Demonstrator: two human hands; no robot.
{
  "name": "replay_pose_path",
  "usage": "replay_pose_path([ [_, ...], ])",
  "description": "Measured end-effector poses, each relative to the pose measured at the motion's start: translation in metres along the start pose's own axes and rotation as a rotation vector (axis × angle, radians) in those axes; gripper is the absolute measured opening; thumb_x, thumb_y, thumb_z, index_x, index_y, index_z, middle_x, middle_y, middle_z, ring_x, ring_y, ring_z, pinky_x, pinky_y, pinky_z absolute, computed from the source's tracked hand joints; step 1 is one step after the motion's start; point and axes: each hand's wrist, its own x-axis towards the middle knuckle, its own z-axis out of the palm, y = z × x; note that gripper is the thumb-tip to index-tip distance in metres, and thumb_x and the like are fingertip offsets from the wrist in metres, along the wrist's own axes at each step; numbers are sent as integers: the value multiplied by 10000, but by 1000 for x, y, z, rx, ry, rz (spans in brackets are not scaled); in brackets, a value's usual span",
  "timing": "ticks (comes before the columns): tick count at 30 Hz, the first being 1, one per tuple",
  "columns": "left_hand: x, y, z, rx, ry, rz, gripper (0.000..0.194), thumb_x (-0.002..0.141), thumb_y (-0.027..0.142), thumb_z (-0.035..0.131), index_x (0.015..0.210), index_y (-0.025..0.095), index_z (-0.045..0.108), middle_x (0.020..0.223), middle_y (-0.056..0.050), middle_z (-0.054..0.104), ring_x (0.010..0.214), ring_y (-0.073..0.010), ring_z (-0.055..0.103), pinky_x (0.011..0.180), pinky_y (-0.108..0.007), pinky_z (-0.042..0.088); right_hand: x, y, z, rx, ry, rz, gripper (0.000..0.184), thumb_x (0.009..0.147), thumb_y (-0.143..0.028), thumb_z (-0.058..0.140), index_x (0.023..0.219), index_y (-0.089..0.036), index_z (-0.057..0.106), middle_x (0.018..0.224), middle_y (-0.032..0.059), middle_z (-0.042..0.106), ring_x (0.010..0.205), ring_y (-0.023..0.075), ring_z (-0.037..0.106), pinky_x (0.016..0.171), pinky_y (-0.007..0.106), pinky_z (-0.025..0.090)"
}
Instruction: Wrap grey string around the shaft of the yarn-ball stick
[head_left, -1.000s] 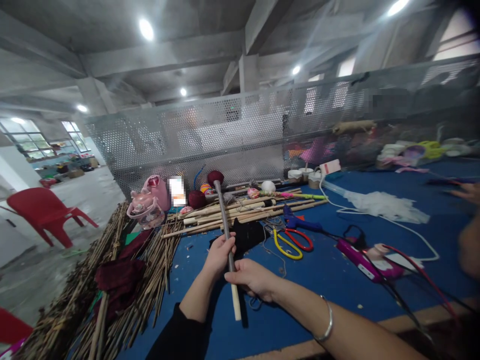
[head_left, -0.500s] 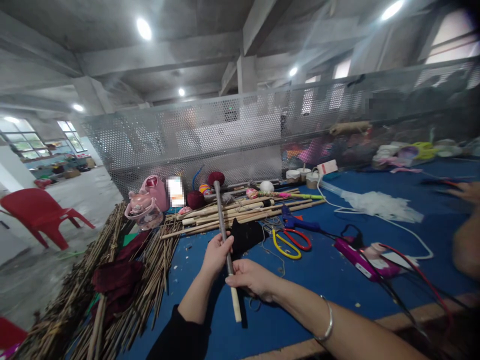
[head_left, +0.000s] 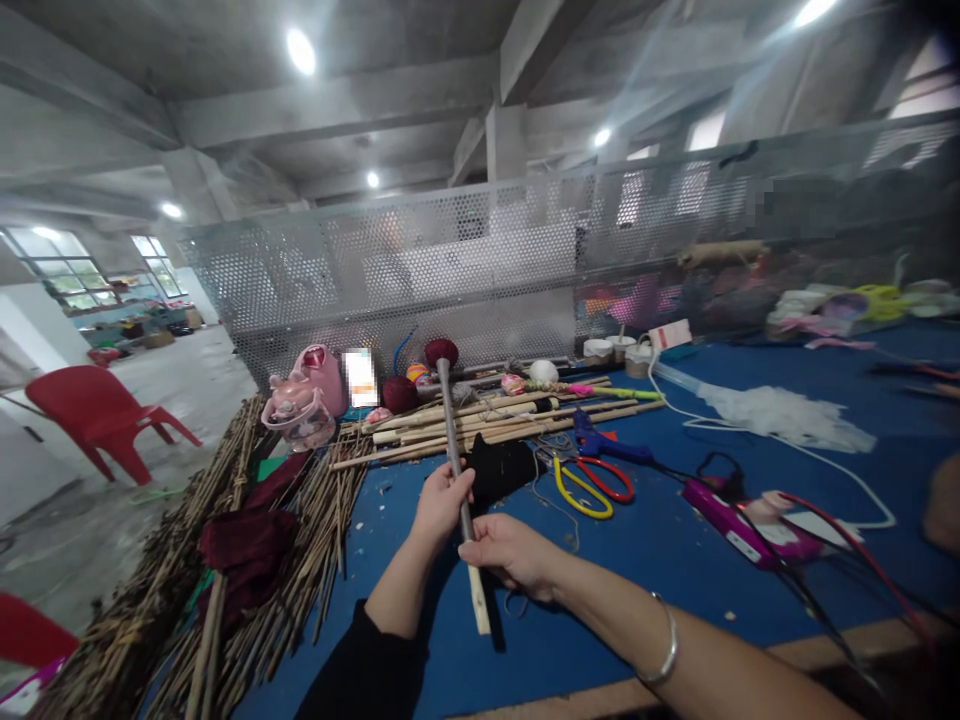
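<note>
A wooden stick point(head_left: 452, 425) with a grey covering along most of its length slants away from me over the table, its pale bare end pointing towards me. My left hand point(head_left: 444, 500) is closed around the grey part. Just below it, my right hand point(head_left: 510, 553) pinches the stick where the grey meets the bare wood. A dark red ball point(head_left: 442, 352) shows at the stick's far end; whether it is fixed there I cannot tell. Beyond my hands lies a black cloth point(head_left: 499, 472), with yellow-and-red-handled scissors point(head_left: 589, 490) to its right.
Several wooden sticks point(head_left: 420, 437) lie across the blue table point(head_left: 637, 610). Bundled thin twigs point(head_left: 300, 560) cover its left side. To the right are a blue glue gun point(head_left: 604, 443), a purple power strip point(head_left: 739, 525) with cords, and white plastic sheeting point(head_left: 787, 415). A perforated metal screen point(head_left: 300, 290) stands behind.
The camera view has shifted slightly, moving the surroundings rightward. Both hands keep hold of the stick, and a dark mark now shows on its bare end. A co-worker's hand at far right has mostly left view.
</note>
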Motion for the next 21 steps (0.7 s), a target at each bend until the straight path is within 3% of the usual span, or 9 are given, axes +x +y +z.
replay_pose_path([
  [5, 1, -1, 0, -12, -27, -36, 453, 664, 372, 562, 1008, 81, 511, 441, 56, 452, 374, -56, 333, 402, -186, 231, 0, -5, -1, -38, -75, -14, 285, 690, -368, 594, 625, -171, 400, 357, -121, 274, 276, 25, 174, 274, 178, 103],
  [10, 1, -4, 1, 7, -8, -46, 434, 670, 388, 561, 995, 102, 523, 435, 56, 450, 377, -62, 342, 404, -187, 238, 3, -6, -1, -79, 34, -25, 240, 711, -337, 569, 629, -147, 447, 350, -119, 271, 287, 17, 179, 300, 180, 91],
  [14, -2, 1, 0, 52, 63, -25, 370, 690, 457, 533, 839, 121, 577, 486, 19, 497, 427, -74, 383, 423, -194, 270, 3, -3, -3, -51, 34, -9, 246, 714, -366, 561, 651, -155, 452, 350, -122, 272, 282, 24, 163, 296, 185, 87],
  [17, -22, 10, 1, 23, 189, -46, 397, 684, 462, 551, 908, 135, 570, 691, -38, 579, 572, -107, 483, 481, -199, 336, 1, -3, -4, -37, 4, -56, 298, 703, -418, 569, 638, -156, 443, 342, -122, 264, 282, 26, 163, 303, 188, 81],
  [19, -47, 14, 5, -65, 289, -64, 453, 667, 421, 597, 1039, 173, 521, 906, -65, 580, 737, -133, 527, 560, -201, 386, 1, -4, -3, -40, -19, -92, 317, 697, -438, 573, 647, -143, 468, 354, -115, 285, 290, 23, 169, 313, 189, 77],
  [21, -77, 14, 11, -199, 308, -106, 476, 665, 382, 619, 1085, 203, 485, 1019, -68, 546, 822, -136, 532, 629, -206, 410, 0, -6, -1, -39, -29, -103, 321, 698, -434, 575, 678, -122, 505, 383, -101, 339, 301, 16, 186, 325, 186, 90],
])
